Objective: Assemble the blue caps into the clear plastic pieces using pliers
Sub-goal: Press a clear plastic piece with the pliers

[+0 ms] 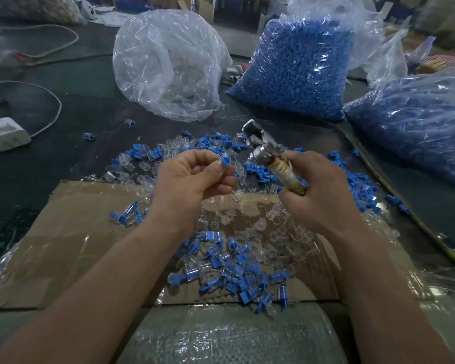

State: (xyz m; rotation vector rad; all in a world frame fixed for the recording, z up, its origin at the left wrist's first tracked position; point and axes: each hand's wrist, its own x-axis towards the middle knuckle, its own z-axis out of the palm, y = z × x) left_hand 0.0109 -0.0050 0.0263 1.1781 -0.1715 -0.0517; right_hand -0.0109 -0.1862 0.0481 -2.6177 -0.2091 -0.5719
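Head view: the left hand [195, 179] pinches one blue cap [225, 162] between thumb and fingertip, raised above the far edge of a cardboard sheet [63, 245] on the dark desk [90, 106]. The right hand [323, 195] has its fingers clenched round the taped handles of the pliers [263, 151]. Whether the jaws hold anything is unclear. Loose clear pieces [260, 223] lie on the cardboard, and joined pieces [234, 274] are heaped near its front edge. The step appears to be fitting this cap. Next, it likely needs seating in a clear piece, then a squeeze.
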